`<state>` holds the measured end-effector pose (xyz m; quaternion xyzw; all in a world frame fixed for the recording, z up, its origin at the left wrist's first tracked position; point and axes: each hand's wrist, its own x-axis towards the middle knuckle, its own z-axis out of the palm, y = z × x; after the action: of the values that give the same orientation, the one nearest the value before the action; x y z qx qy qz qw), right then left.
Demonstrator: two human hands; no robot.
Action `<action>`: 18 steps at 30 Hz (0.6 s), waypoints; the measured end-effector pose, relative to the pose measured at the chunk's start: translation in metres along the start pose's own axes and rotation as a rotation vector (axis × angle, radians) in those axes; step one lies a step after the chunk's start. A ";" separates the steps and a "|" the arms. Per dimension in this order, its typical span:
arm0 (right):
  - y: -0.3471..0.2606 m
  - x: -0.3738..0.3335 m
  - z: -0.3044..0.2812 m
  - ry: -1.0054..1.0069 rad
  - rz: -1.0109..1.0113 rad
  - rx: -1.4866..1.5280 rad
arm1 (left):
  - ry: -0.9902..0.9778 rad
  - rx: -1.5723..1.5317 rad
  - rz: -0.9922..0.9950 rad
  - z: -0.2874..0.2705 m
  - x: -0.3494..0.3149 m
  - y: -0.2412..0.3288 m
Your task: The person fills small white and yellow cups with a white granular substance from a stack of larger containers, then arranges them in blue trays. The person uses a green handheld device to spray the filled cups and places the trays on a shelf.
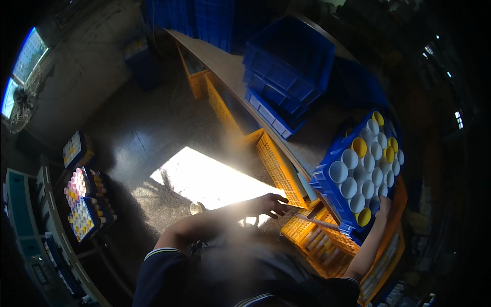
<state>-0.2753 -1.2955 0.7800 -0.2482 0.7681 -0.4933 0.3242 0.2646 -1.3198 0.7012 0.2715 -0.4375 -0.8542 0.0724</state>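
A blue crate (335, 204) stands tilted on the right end of the table, packed with round, hollow tubes standing open end up. Most are white tubes (349, 188); several are yellow tubes (359, 147). At the crate's near right side, my right hand (382, 207) is against a white tube (375, 204) in the corner. Its fingers are mostly hidden, so its grip cannot be told. My left hand (271, 205) hangs in the air left of the crate, fingers apart and nothing in them. Just beyond its fingertips is the rim of a yellow crate (279, 171).
Stacked empty blue crates (289, 61) stand farther back on the table (225, 64). Below it, another yellow crate (327, 245) holds tubes. On the floor at left are crates of white, yellow and pink tubes (82, 217). A bright sunlit patch (209, 179) lies on the floor.
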 end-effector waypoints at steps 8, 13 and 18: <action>-0.065 -0.258 0.247 0.249 -0.116 0.163 | 0.207 -0.203 0.352 -0.025 -0.118 0.069; -0.089 -0.340 0.394 0.176 -0.418 0.060 | 0.789 -0.381 0.340 -0.091 -0.220 0.056; -0.130 -0.318 0.549 -0.440 -0.657 -0.441 | 1.260 -0.757 0.448 -0.207 -0.299 0.019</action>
<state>0.3528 -1.4512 0.8139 -0.6406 0.6483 -0.3303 0.2455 0.6228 -1.3697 0.7385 0.5686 -0.0361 -0.5946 0.5673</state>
